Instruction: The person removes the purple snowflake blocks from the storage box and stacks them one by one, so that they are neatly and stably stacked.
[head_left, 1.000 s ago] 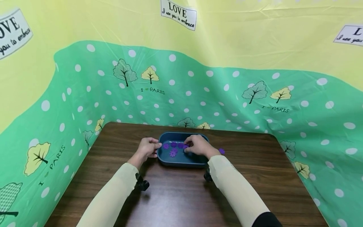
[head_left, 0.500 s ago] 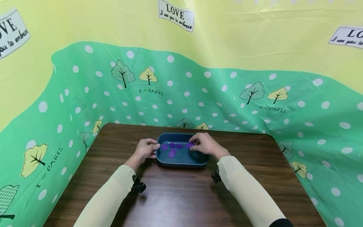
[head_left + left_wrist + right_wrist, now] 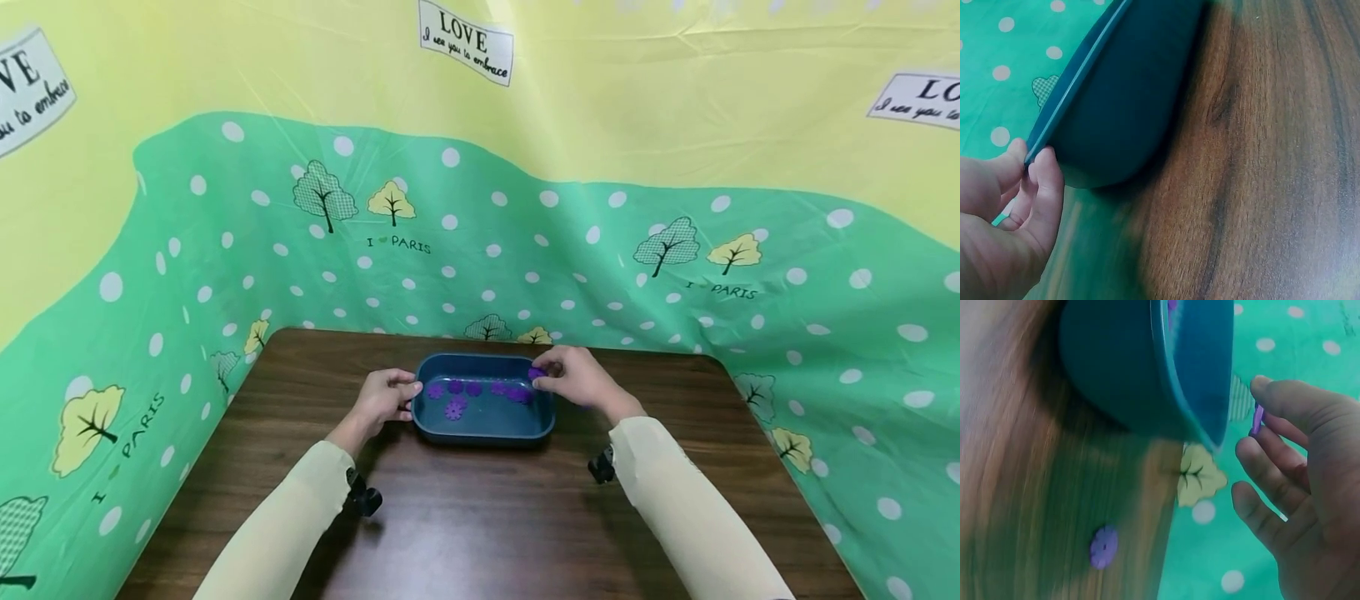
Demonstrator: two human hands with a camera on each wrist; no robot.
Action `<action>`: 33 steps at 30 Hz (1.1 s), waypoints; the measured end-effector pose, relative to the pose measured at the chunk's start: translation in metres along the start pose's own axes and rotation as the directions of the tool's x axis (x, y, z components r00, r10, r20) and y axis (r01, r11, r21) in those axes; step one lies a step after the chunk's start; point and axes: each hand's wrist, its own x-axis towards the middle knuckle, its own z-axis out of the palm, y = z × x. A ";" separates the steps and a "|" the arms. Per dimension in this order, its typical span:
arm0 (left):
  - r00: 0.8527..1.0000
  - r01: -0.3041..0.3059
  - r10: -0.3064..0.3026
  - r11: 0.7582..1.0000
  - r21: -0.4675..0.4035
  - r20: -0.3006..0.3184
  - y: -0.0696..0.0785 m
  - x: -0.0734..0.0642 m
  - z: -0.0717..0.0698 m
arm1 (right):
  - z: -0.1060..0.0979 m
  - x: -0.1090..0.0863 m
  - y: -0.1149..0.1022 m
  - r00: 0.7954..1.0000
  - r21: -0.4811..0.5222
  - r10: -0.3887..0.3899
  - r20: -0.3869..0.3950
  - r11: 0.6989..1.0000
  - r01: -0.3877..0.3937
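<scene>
My left hand [image 3: 381,397] holds the left end of a dark blue oblong tray [image 3: 480,429]. In the left wrist view, the thumb and fingers pinch the tray's rim [image 3: 1075,84]. Several purple flower-shaped plastic discs [image 3: 454,407] lie spread over the tray floor. My right hand [image 3: 581,382] is at the tray's back right corner and pinches one purple disc [image 3: 1257,419] between thumb and fingers, its edge towards the wrist camera. Another flower-shaped disc [image 3: 1104,547] lies on the table just right of the tray, mostly hidden by my right wrist in the head view.
The tray stands near the back of a dark wood-grain table [image 3: 465,517]. A green and yellow printed cloth [image 3: 420,275] hangs behind and along both sides of the table.
My right hand has moved right, from the tray's middle to its right rim. More discs show on the right part of the tray floor. My left hand stays at the left end.
</scene>
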 end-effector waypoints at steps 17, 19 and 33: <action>1.000 0.019 -0.019 1.000 0.020 -0.005 0.005 -0.001 0.002 | -0.011 -0.027 0.060 0.989 -0.048 0.119 -0.083 0.991 -0.123; 1.000 0.023 -0.023 1.000 0.020 -0.007 0.004 -0.002 0.002 | -0.009 -0.031 0.066 0.988 -0.055 0.132 -0.076 0.989 -0.136; 0.999 0.027 -0.027 1.000 0.012 -0.019 0.003 0.002 0.002 | 0.014 -0.041 0.092 0.975 -0.102 0.204 -0.084 0.972 -0.212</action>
